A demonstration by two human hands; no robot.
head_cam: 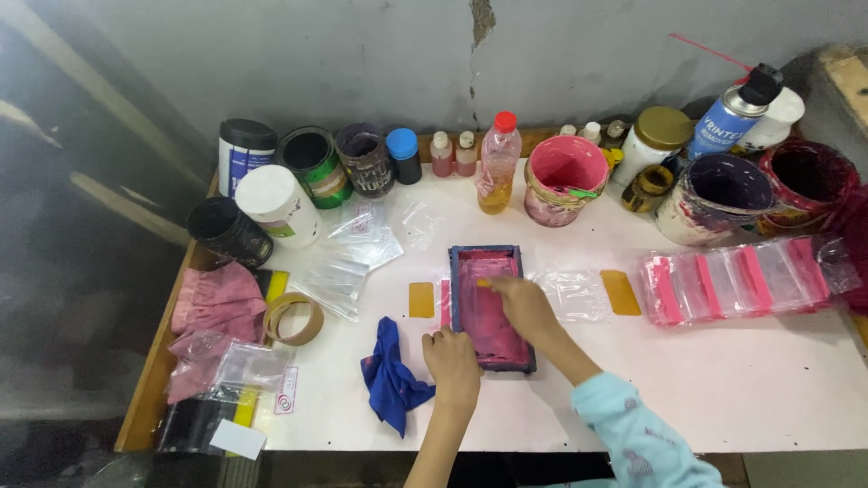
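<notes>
The pink-stained frame (489, 307) runs lengthwise away from her; her left hand (452, 363) presses its near corner, fingers curled, while her right hand (523, 305) lies flat inside it.

Pink-stained blue frame (489, 307), dark blue rag (391, 373), pink bucket (566, 179), white table (723, 370), pale blue patterned sleeve (637, 436).

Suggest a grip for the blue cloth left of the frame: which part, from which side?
Pinch the raised bunched top of the blue cloth, coming straight down from above. It lies crumpled on the white table, so the folds stand up and offer an edge; its flat tail does not. The left hand rests just beside it, at the frame's corner, so approach from the cloth's left.
</notes>
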